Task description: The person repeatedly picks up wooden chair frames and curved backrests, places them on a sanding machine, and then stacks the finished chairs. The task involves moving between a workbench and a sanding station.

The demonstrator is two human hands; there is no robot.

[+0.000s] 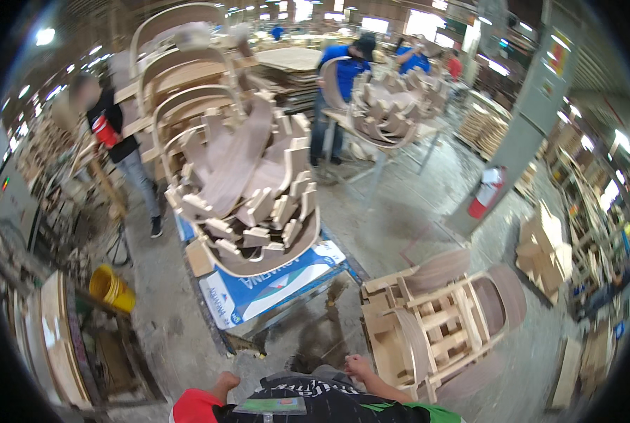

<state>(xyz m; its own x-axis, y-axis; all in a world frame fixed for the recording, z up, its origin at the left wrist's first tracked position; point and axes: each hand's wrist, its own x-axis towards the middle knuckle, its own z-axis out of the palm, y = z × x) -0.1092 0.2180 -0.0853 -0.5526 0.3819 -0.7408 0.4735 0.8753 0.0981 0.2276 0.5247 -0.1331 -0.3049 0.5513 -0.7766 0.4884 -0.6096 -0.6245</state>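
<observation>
My left hand (228, 381) hangs low in front of my body, its fingers too small and turned away to make out. My right hand (358, 368) is curled closed, with nothing visible in it, close to a stack of curved wooden chair frames (445, 331) on the lower right. Both hands are apart from the wood. Ahead stands a table covered with a blue and white printed sheet (273, 289). Piled on it are several curved bentwood chair-back parts (241, 162) with pale wooden blocks along their edges.
A person in black holding a red object (105, 132) stands at the left. A person in blue (347, 70) works at another pile of curved parts (392, 106). A yellow bucket (112, 289) is at the left, a grey column (519, 134) with a fire extinguisher (487, 192) at the right.
</observation>
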